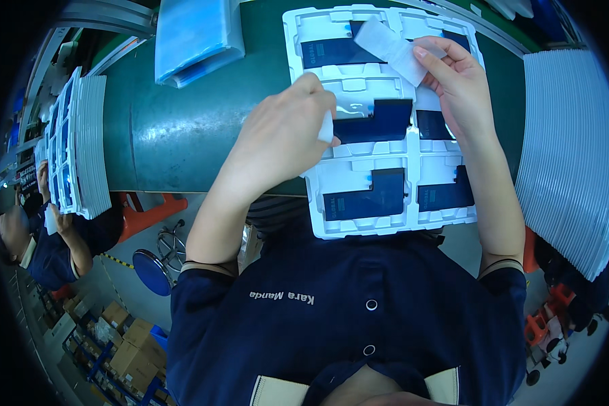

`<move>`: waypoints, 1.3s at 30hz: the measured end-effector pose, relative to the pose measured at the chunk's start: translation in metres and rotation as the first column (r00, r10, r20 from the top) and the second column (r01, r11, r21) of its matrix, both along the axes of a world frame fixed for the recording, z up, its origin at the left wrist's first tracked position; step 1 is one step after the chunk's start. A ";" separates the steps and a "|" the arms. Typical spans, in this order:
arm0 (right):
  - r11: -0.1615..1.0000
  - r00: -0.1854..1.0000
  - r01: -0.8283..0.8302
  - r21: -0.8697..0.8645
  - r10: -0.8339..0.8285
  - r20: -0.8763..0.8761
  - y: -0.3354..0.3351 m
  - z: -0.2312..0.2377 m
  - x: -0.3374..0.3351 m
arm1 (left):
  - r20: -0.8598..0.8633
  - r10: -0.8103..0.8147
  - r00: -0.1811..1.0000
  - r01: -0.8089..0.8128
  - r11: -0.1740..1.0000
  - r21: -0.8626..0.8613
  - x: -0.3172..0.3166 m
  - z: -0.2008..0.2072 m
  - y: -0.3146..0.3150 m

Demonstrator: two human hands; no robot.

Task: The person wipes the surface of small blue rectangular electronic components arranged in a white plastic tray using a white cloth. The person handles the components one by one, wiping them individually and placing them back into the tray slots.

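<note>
My left hand (pixel 284 128) is closed, with a small piece of white cloth (pixel 327 127) showing between its fingertips. Those fingertips are at the left end of a dark L-shaped flat battery (pixel 379 123) in the middle of a white plastic tray (pixel 358 153); whether they grip it I cannot tell. Pinched in my right hand (pixel 457 78) is a white wiping cloth (pixel 392 53), held over the tray's far part. It partly covers another dark battery (pixel 338 53). More such batteries lie in the near compartments, one at the left (pixel 365 196) and one at the right (pixel 446 193).
The tray rests on a green tabletop (pixel 176 128). Clear bluish plastic bags (pixel 199 40) lie at the far left. Tall stacks of white trays stand at the right (pixel 568 149) and left (pixel 91 145). Beyond the left stack, a co-worker (pixel 57 250) sits near a round blue stool (pixel 152 271).
</note>
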State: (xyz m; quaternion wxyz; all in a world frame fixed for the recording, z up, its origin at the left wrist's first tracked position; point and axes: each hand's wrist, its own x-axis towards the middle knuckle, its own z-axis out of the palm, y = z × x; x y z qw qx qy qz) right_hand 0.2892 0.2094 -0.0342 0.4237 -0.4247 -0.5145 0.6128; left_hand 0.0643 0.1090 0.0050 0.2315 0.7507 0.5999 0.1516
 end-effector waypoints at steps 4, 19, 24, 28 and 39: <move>0.990 0.983 -0.104 0.097 0.087 0.162 -0.013 0.001 -0.004 | 0.125 -0.029 0.992 0.035 0.998 -0.047 -0.007 0.014 -0.012; 0.766 0.703 -0.545 0.341 0.196 0.683 -0.037 0.010 -0.017 | 0.196 -0.216 0.956 0.257 0.943 -0.211 -0.014 0.009 -0.032; 0.636 0.688 -0.554 0.537 -0.014 0.726 -0.040 0.009 -0.013 | 0.244 -0.176 0.954 0.234 0.944 -0.232 -0.013 0.011 -0.029; 0.575 0.787 -0.495 0.651 -0.021 0.617 -0.049 0.036 0.002 | 0.352 -0.156 0.923 0.223 0.962 -0.158 -0.016 0.008 -0.028; 0.180 0.567 -0.787 0.591 -0.167 0.806 -0.074 0.058 0.000 | 0.625 0.160 0.764 0.067 0.944 -0.324 -0.017 0.007 -0.019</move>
